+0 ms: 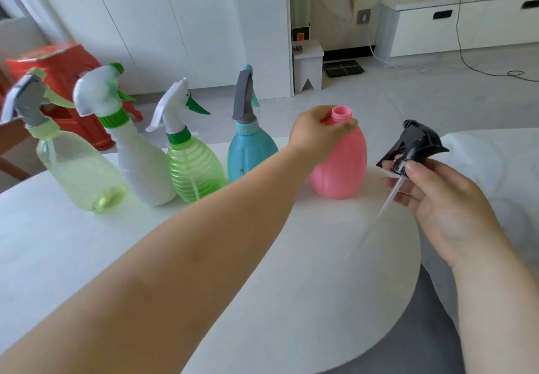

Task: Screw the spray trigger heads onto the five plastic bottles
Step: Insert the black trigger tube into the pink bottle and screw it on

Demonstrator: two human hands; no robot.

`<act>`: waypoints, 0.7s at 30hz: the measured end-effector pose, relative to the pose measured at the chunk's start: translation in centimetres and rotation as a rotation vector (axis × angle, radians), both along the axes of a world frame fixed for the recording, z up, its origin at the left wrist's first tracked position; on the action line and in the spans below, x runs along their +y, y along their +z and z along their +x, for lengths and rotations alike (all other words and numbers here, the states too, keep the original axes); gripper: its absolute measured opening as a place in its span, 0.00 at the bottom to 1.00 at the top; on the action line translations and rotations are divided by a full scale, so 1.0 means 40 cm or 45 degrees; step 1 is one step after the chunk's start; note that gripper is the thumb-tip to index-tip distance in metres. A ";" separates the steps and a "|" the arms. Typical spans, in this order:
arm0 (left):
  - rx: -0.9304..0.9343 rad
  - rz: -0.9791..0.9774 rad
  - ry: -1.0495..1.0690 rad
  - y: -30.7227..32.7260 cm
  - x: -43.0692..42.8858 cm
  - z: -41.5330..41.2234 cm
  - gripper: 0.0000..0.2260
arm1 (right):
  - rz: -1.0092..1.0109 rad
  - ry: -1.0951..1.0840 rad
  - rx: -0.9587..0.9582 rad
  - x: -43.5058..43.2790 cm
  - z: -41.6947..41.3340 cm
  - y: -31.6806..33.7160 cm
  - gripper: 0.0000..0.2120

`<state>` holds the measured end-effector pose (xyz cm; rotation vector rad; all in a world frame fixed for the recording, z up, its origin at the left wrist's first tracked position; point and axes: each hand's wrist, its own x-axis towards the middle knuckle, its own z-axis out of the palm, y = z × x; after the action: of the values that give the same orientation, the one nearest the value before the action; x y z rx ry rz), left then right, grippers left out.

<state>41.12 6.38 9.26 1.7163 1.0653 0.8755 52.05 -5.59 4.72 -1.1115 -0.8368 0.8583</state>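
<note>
Plastic like this is light and thin-walled, so the pink bottle [339, 160], which looks empty, will tip or skid on the smooth white bench [262, 271] unless it is steadied. The stiffest place to take it is high up, at the shoulder just under the threaded neck, and that is where the left hand [316, 134] sits, its grip closed around the top of the bottle with the open mouth showing above the fingers. The bottle stands upright at the right end of a row; the four others, pale yellow-green [78, 169], white [140, 163], ribbed green [194, 169] and teal [250, 152], already carry their heads.

The black trigger head [414, 146] is rigid but small, and its long thin dip tube [390, 195] is floppy and will need guiding into the mouth first. The collar is the part to turn. The right hand [446, 198] holds it there, fingertips pinched on the collar, tube hanging down and toward the person. The head is just beside the bottle on its right, apart from it, about level with the neck and not yet over the opening.
</note>
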 end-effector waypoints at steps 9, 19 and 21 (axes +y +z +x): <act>-0.213 0.008 -0.139 0.013 -0.108 -0.165 0.08 | 0.084 0.139 0.118 -0.018 -0.049 0.035 0.14; -0.169 0.072 -0.045 -0.022 -0.151 -0.377 0.13 | 0.229 0.146 0.308 -0.003 -0.155 0.138 0.20; -0.180 0.055 -0.050 -0.031 -0.149 -0.385 0.13 | 0.284 0.106 0.279 0.000 -0.158 0.177 0.16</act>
<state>25.73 0.41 8.00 1.6785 0.9222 0.9854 45.73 -5.59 11.81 -0.7771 -0.7786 0.9141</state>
